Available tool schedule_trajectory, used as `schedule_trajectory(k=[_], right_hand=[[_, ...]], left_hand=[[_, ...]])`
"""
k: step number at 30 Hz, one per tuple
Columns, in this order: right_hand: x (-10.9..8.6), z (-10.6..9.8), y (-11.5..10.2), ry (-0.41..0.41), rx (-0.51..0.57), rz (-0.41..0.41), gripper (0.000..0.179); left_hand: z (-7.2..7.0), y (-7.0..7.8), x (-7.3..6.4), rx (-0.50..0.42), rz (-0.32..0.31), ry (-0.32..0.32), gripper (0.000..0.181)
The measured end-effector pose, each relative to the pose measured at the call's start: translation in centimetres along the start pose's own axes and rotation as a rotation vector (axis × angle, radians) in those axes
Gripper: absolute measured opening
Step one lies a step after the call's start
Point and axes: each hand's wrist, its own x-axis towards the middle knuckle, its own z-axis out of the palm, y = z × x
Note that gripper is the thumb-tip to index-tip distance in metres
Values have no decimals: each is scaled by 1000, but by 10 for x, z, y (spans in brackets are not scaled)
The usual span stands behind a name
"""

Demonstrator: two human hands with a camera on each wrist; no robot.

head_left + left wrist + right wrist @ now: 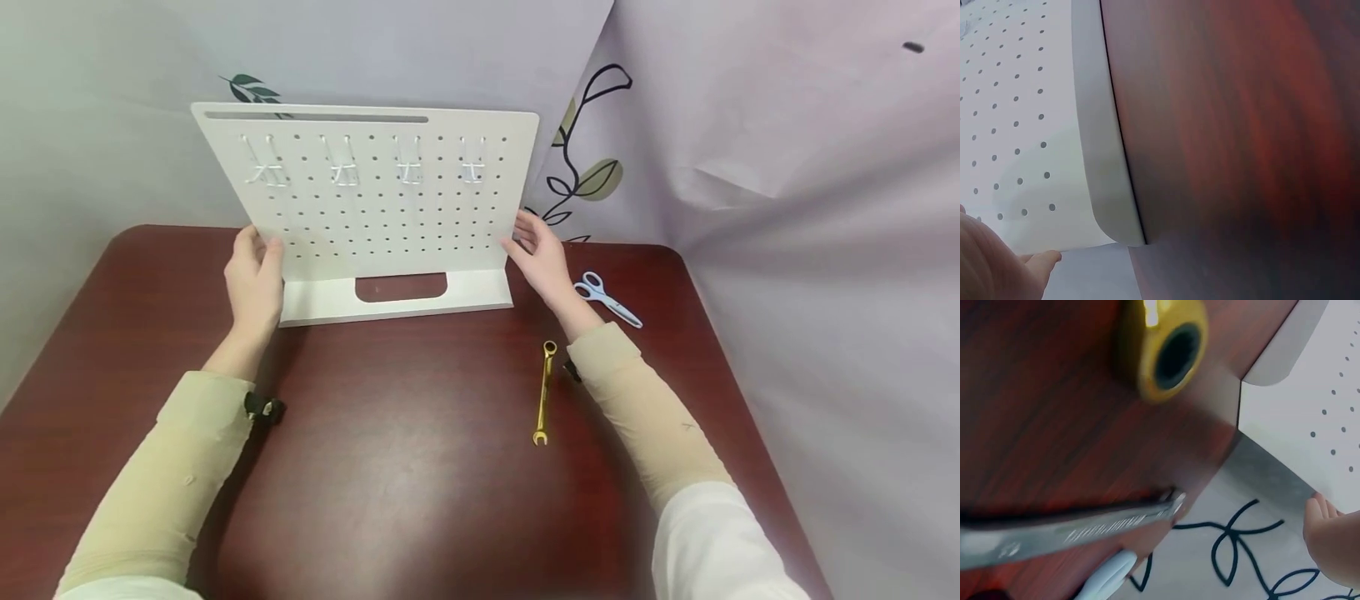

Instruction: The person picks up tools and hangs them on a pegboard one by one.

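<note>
The left hand (253,279) grips the left edge of the white pegboard (375,208), fingers curled round it; the board stands upright on the worktop (390,483) between both hands. The right hand (542,260) rests open-fingered against the board's right edge. Nearer than that hand lies a gold wrench (546,390); just right of it, blue-handled scissors (606,298). The four hooks (408,171) hang bare, so hanging appears yet undone.

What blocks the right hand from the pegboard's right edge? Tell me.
Nothing visible does. The right hand is already at the right edge of the pegboard. The gold wrench and scissors lie behind it, nearer the person.
</note>
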Motion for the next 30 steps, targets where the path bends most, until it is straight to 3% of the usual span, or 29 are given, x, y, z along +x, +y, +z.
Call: schedule_trajectory(k=[11, 19, 23, 30], right_hand=[[-14, -30, 9, 42, 7, 19, 58], [-25, -44, 14, 59, 4, 31, 57], [-27, -46, 15, 66, 7, 17, 56], [-26, -46, 16, 71, 38, 17, 55]], left_hand=[[20, 10, -4, -2, 80, -87, 52], [29, 16, -8, -27, 103, -131, 54], [27, 15, -6, -12, 123, -149, 53], [9, 15, 3, 72, 177, -222, 55]])
